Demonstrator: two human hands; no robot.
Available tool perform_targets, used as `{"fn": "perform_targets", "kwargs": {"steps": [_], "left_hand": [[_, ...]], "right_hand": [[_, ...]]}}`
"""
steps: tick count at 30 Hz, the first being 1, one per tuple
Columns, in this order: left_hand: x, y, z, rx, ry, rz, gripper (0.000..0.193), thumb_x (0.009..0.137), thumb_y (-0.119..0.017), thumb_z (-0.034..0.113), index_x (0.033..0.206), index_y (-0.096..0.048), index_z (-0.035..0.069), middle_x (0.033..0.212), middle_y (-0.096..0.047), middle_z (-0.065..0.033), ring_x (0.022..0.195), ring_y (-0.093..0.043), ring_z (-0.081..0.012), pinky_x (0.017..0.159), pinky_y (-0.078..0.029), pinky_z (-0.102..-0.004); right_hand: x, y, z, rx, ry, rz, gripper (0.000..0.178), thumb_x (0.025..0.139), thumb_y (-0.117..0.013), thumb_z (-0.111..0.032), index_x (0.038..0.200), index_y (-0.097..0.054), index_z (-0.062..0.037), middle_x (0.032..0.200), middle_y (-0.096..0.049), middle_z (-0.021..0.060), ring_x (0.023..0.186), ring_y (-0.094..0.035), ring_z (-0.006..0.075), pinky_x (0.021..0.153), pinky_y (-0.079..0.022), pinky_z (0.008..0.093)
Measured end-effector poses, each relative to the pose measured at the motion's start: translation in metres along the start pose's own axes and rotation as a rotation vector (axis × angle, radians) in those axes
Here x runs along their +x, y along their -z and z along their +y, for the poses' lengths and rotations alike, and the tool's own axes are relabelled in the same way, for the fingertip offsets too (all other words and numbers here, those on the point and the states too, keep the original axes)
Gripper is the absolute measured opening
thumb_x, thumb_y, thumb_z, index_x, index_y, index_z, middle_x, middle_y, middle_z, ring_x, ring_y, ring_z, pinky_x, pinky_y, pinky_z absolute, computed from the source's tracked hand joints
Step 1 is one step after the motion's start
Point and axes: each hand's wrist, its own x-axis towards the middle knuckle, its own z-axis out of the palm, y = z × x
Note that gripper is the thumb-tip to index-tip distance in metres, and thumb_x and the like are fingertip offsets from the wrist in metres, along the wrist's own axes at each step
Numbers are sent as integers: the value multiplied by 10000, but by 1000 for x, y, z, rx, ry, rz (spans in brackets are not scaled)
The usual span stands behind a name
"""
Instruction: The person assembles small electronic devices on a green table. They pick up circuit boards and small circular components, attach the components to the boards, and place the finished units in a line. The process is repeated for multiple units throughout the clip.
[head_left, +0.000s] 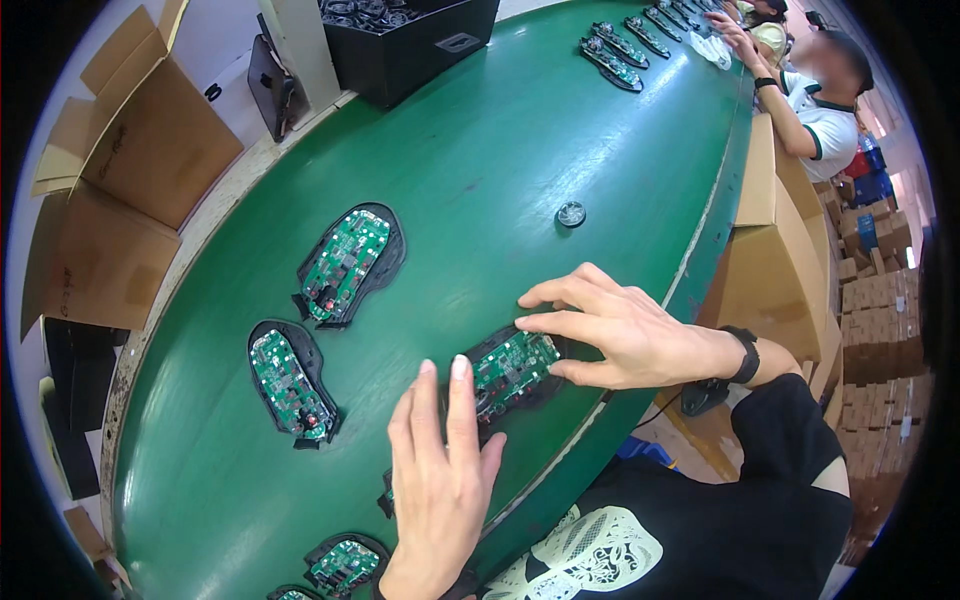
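Note:
A green circuit board (515,370) in a black curved plastic housing lies on the green belt in front of me, between my hands. My right hand (635,338) reaches over its right end, thumb at the near edge and fingers stretched along the far side. My left hand (435,480) is open, its straight fingers at the left end of the housing. Whether its fingertips press on it, I cannot tell. Farther left lie two similar housings with boards, one upper (350,260) and one lower (290,385). Another is mostly hidden behind my left hand.
A small round dark part (571,214) sits beyond my right hand. More board units (345,563) lie at the near left and several line the far end (612,62). A black bin (410,50) stands at the back; a co-worker (820,100) and cardboard boxes (765,270) are at right.

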Motion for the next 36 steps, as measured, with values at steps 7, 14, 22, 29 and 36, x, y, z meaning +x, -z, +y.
{"fn": "perform_targets", "kwargs": {"steps": [7,14,22,29,36], "left_hand": [[59,9,63,141,198,-27,760,767,-791,80,1457,-472,70,1368,-503,-195,1282,-441,-396,1086,-380,-479],[130,-49,121,162,264,-218,751,782,-781,126,1458,-458,79,1349,-507,-208,1248,-459,-412,1052,-411,-479],[251,-128,178,44,247,-162,658,815,-704,58,1434,-481,65,1364,-498,-241,1209,-502,-408,1031,-431,-476],[359,-189,221,137,-16,-269,670,824,-653,32,1462,-446,21,1403,-455,-288,1267,-475,-420,1047,-430,-490],[405,-181,267,127,93,-305,637,799,-680,38,1411,-506,66,1382,-500,-218,1241,-492,-398,1066,-401,-488]], "right_hand": [[-17,67,108,-31,142,-31,765,752,-815,-223,1414,-476,-45,1423,-488,144,1253,-487,338,1066,-427,445],[-23,127,224,-9,275,-109,814,720,-843,-237,1406,-463,-18,1425,-504,182,1304,-501,348,1145,-354,502],[-5,267,392,-292,58,218,688,670,-865,-247,1247,-587,6,1267,-621,189,1172,-584,346,997,-481,428],[-33,339,573,-326,-477,450,705,720,-845,-410,1241,-636,17,1167,-668,215,1093,-623,355,977,-484,418],[-36,352,544,-57,22,123,721,681,-879,-289,1283,-576,-31,1278,-621,162,1165,-588,354,1014,-473,421]]}}
